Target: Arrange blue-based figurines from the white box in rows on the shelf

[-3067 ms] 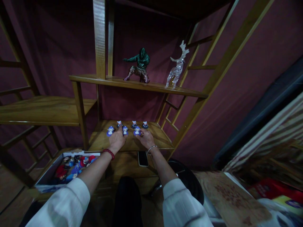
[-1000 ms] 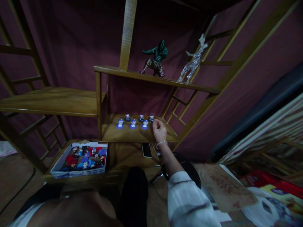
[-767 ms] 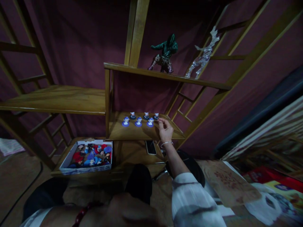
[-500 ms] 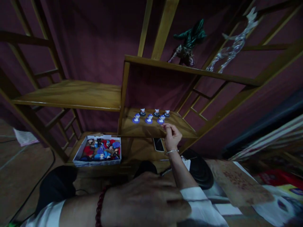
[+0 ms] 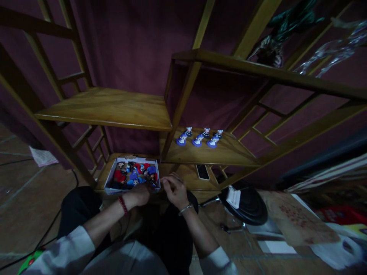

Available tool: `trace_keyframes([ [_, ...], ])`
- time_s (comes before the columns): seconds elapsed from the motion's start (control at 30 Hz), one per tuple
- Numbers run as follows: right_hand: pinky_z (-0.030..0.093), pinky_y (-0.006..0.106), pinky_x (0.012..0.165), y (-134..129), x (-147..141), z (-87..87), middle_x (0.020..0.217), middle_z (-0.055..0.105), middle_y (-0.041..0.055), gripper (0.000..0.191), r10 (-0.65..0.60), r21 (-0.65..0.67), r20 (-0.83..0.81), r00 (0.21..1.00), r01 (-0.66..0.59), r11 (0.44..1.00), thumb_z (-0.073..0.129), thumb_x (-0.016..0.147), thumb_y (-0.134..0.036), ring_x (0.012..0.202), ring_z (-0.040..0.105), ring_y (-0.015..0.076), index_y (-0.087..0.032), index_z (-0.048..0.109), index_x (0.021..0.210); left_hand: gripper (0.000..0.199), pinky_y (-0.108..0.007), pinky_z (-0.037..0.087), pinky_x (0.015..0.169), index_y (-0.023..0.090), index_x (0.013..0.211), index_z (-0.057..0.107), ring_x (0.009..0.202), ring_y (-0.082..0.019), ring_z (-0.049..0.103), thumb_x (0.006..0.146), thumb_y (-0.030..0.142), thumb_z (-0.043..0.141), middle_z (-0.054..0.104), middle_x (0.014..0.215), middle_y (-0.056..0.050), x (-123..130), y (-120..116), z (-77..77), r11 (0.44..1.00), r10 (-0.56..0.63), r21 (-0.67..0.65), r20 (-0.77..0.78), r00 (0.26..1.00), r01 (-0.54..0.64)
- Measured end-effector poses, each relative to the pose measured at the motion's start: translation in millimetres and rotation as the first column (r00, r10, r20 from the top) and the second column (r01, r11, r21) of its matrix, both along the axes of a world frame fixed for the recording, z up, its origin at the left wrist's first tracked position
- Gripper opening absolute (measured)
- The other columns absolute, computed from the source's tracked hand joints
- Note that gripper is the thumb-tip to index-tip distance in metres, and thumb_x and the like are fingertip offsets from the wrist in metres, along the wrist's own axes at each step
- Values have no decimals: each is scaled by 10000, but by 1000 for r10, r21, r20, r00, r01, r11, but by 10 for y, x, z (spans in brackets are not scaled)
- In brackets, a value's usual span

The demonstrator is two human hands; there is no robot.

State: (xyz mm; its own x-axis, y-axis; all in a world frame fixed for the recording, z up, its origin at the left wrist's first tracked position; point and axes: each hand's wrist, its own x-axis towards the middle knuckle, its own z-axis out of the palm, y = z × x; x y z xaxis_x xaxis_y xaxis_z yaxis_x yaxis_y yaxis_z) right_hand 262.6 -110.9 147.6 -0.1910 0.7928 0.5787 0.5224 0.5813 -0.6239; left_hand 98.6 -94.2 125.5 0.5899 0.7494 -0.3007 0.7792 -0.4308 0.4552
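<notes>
My left hand [image 5: 139,194], with a dark red bead bracelet, is at the front right corner of a shallow white box [image 5: 111,182]. Its fingers are curled and partly hidden; what they hold, if anything, I cannot make out. My right hand [image 5: 176,191], wearing a silver bangle, hovers just right of the box, thumb and fingers loosely bent and apart. Several small figurines [image 5: 134,179] in red, blue, purple and black lie jumbled in the box. On the low shelf stand three purple-and-white figurines [image 5: 197,141] in front of three dark-based figurines with pale heads [image 5: 206,133].
A phone [image 5: 203,172] lies on the bottom board [image 5: 183,177]. Wooden uprights [image 5: 180,107] and a higher left shelf [image 5: 114,107] surround the spot. A green-topped statue [image 5: 289,23] and a clear figure [image 5: 329,51] stand above. A black round seat [image 5: 249,206] is at the right.
My right hand has drawn back from the figurines on the low shelf, down and left beside the box. My left hand has moved forward to the box corner. The view has shifted left.
</notes>
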Motion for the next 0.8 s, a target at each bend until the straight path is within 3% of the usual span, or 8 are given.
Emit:
trace_keyframes([
  [0.17, 471, 231, 704, 213, -311, -427, 782, 685, 8, 230, -65, -274, 100, 993, 90, 958, 432, 843, -301, 727, 625, 135, -232, 649, 813, 278, -308, 424, 839, 150, 987, 601, 976, -227, 578, 783, 185, 415, 631, 1018, -135, -299, 173, -276, 979, 202, 3, -62, 977, -202],
  [0.23, 474, 208, 681, 313, -397, -574, 832, 689, -6, 223, -47, -347, 136, 990, 92, 933, 427, 849, -289, 718, 631, 122, -241, 644, 877, 302, -307, 418, 848, 159, 1008, 590, 990, -221, 571, 824, 261, 374, 617, 1060, -125, -406, 211, -382, 975, 222, 19, -48, 974, -222],
  [0.37, 463, 220, 787, 500, -561, -800, 936, 686, -10, 215, -56, -421, 260, 964, 165, 892, 451, 833, -209, 848, 631, 130, -244, 636, 936, 350, -297, 411, 856, 176, 1020, 574, 981, -195, 571, 865, 321, 296, 609, 1081, -93, -555, 301, -570, 974, 225, 26, -2, 974, -225],
  [0.5, 459, 227, 822, 640, -728, -947, 983, 678, -11, 227, -2, -504, 390, 921, 216, 836, 477, 810, -171, 906, 621, 136, -244, 641, 948, 326, -298, 383, 899, 157, 1053, 551, 1035, -199, 543, 853, 277, 323, 591, 1126, -103, -604, 421, -716, 947, 320, -25, -10, 947, -320],
  [0.67, 433, 193, 872, 777, -917, -1071, 1063, 649, -13, 322, 77, -559, 392, 917, 171, 811, 476, 778, -101, 965, 600, 113, -227, 608, 1043, 332, -291, 397, 887, 153, 1108, 516, 1038, -199, 551, 816, 194, 365, 588, 1142, -108, -604, 533, -814, 925, 368, -90, -19, 930, -368],
  [0.8, 421, 210, 893, 889, -1032, -1108, 1103, 630, 22, 402, 85, -584, 433, 897, 207, 785, 446, 790, -107, 991, 589, 128, -205, 528, 1171, 381, -275, 426, 841, 156, 1127, 505, 998, -196, 575, 761, 127, 405, 602, 1118, -116, -617, 573, -845, 907, 403, -129, -8, 915, -401],
])
